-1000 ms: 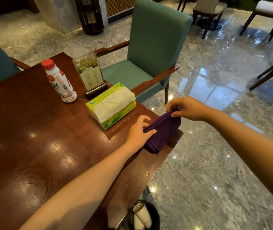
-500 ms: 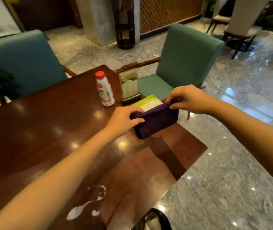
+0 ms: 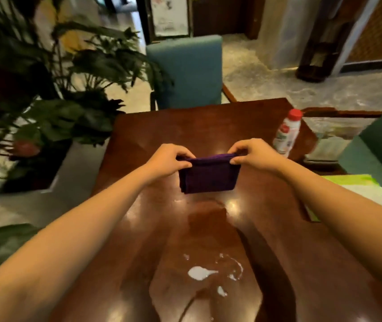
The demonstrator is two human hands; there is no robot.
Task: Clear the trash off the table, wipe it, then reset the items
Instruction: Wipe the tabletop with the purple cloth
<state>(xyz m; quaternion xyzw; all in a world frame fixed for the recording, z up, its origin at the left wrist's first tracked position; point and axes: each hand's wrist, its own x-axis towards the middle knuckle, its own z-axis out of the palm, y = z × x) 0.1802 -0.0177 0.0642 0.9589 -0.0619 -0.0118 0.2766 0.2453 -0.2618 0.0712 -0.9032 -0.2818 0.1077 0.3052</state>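
**Glossy wood, matt cloth**

The worktop [image 3: 208,117] is dark polished wood, smooth and glossy enough to throw bright highlights. The purple cloth [image 3: 208,175] looks soft and matt. A white spill [image 3: 200,273] lies wet and shiny on the wood. The bottle [image 3: 286,133] is smooth plastic with a red cap. The chair [image 3: 185,70] wears matt teal fabric; the floor [image 3: 266,73] is polished stone.

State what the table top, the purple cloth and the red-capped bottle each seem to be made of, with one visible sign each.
Table top: wood or veneer, glossy lacquered; grain bands and sharp light reflections.
Purple cloth: soft textile, matt; folds in limp layers, no shine.
Bottle: probably plastic, white with printed label and red cap; too blurred to be sure.
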